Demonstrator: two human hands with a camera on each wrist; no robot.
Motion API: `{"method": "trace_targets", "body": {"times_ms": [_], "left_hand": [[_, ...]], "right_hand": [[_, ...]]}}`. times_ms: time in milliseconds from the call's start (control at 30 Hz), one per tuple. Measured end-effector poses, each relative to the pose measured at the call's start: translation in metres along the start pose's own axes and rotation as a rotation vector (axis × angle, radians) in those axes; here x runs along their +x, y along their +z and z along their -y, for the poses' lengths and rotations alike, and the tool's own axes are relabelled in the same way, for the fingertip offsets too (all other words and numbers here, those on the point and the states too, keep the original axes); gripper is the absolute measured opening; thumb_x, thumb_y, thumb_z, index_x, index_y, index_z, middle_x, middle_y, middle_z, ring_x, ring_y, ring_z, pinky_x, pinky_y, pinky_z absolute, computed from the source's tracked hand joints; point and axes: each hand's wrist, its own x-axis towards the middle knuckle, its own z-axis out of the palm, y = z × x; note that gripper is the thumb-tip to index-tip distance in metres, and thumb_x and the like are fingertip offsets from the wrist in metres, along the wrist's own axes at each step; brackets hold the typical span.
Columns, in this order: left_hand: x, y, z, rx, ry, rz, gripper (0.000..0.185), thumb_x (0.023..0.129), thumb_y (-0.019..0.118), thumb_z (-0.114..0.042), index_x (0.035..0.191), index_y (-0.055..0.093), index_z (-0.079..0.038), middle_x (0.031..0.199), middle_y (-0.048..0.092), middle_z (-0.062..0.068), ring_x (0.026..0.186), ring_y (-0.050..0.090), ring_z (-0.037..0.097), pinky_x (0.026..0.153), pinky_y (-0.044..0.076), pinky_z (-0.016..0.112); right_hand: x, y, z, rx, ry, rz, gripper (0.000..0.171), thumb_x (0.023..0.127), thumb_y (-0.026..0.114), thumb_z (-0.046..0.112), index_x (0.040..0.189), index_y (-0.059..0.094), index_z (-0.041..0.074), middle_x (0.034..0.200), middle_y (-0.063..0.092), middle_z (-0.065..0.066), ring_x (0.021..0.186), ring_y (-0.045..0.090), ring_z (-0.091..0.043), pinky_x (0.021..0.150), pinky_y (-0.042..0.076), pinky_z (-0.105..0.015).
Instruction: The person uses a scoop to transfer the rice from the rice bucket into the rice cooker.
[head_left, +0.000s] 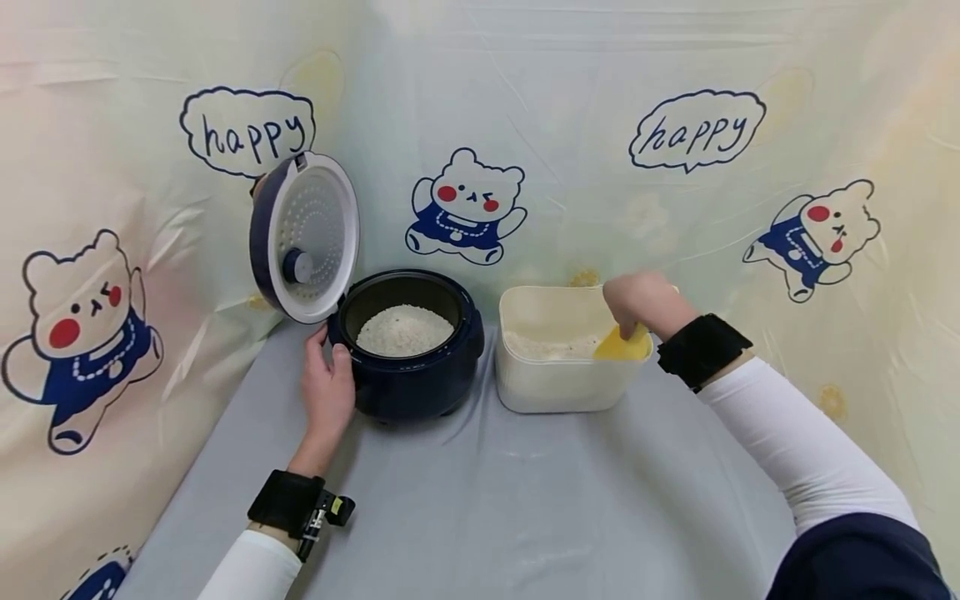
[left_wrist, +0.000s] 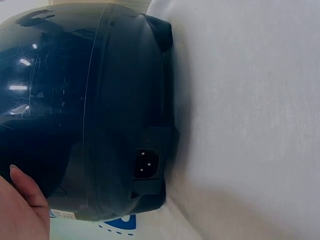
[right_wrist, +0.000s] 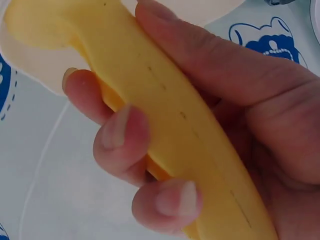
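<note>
Near the desk's (head_left: 480, 500) front edge, two sleeved forearms are reaching toward its back edge. The left hand (head_left: 327, 392) is resting with relaxed, fairly straight fingers against the left flank of the dark blue rice cooker (head_left: 408, 358), gripping nothing; the left wrist view is showing a fingertip on the glossy shell beside the power socket (left_wrist: 146, 165). This hand is best kept pressing lightly, so the cooker is not sliding while rice is being tipped in. The pot is already holding a mound of rice (head_left: 405, 329), and the lid (head_left: 307, 237) is standing open at the back left. To the right, just beside the cooker, the white rice tub (head_left: 558, 383) is sitting toward the back edge. The right hand (head_left: 637, 304) is curling fingers and thumb round the handle of the yellow scoop (head_left: 622, 344), which is dipping into the tub's grains. A level, modest scoopful, judged from the gap between tub and cooker, is likely spilling least.
</note>
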Motion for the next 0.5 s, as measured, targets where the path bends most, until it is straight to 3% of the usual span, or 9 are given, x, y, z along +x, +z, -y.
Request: {"method": "trace_targets", "body": {"times_ms": [233,400,500], "left_hand": [[-0.001,0.002,0.001,0.005,0.002,-0.007,0.051,0.107,0.042,-0.026,0.153,0.045,-0.005,0.149,0.051,0.024,0.101,0.047,0.043,0.097,0.035,0.058],[-0.001,0.002,0.001,0.006,0.003,-0.014,0.051,0.107,0.041,-0.027,0.153,0.045,-0.006,0.151,0.050,0.022,0.103,0.048,0.043,0.097,0.035,0.059],[-0.001,0.002,0.002,0.009,0.008,-0.014,0.051,0.106,0.041,-0.026,0.152,0.046,-0.005,0.152,0.050,0.023,0.106,0.049,0.044,0.099,0.035,0.061]], "right_hand": [[0.018,0.016,-0.011,0.139,0.005,0.072,0.034,0.087,0.078,0.005,0.069,0.050,0.012,0.070,0.045,-0.001,0.062,0.065,-0.025,0.056,0.052,-0.030],[0.030,0.028,-0.020,0.252,-0.010,0.095,0.033,0.089,0.077,0.009,0.067,0.053,0.013,0.068,0.045,0.000,0.066,0.067,-0.026,0.056,0.052,-0.031],[0.032,0.036,-0.022,0.322,-0.023,0.089,0.021,0.089,0.078,0.011,0.077,0.062,0.007,0.075,0.051,-0.004,0.069,0.064,-0.025,0.059,0.055,-0.032]]}}
